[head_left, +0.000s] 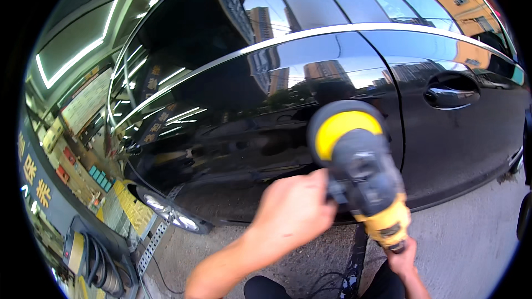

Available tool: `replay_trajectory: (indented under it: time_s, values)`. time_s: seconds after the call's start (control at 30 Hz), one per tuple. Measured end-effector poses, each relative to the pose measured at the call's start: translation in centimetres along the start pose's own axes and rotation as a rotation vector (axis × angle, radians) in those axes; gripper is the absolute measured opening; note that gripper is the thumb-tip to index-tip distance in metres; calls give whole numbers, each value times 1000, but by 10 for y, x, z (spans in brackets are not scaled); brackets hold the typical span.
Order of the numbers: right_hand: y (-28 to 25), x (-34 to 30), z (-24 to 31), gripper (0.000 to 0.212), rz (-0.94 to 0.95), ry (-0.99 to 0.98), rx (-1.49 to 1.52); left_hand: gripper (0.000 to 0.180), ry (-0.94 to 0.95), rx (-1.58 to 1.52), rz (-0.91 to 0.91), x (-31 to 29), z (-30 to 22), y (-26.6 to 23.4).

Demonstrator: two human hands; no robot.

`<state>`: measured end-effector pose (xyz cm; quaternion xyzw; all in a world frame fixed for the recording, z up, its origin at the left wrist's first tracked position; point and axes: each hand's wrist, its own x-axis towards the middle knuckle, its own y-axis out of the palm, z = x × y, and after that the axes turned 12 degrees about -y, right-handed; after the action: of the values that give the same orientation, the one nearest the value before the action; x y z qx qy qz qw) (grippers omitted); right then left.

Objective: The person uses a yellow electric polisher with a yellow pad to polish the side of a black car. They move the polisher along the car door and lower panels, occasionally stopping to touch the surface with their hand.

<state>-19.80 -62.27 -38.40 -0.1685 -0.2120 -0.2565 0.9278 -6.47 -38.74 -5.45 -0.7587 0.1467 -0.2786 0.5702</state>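
Note:
A yellow and black power polisher (371, 174) is held up in front of a glossy black car door (233, 144). Its round pad (346, 127), yellow with a dark rim, is at the door's panel; whether it touches the paint I cannot tell. My left hand (296, 202) is closed round the side handle near the polisher's head. Lower down, my right hand (404, 254) grips the rear of the yellow body, with its fingers partly hidden behind the tool. Buildings and sky are mirrored in the paint and windows.
A second door with a handle (451, 89) lies to the right of the seam. At lower left are a car wheel (169, 213), a metal drain grate (152, 246) and a machine with a coiled hose (97, 260). Black cables (332, 282) lie on the concrete by my legs.

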Motion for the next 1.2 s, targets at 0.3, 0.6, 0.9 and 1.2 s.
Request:
replay_trajectory:
  time_s: [0.3, 0.6, 0.9, 1.2]
  values:
    - [-6, -26, -2, 26, 6, 155, 263, 28, -53, 66, -202, -40, -32, 23]
    - [91, 11, 46, 18, 207, -103, -45, 24, -453, -13, -493, -108, 125, 37]
    - [109, 74, 122, 22, 372, -310, -214, 21, -660, -165, -604, -122, 180, -8]
    - [-2, -26, 22, 27, 103, 143, 94, 27, -33, -8, -278, -39, 4, 26]
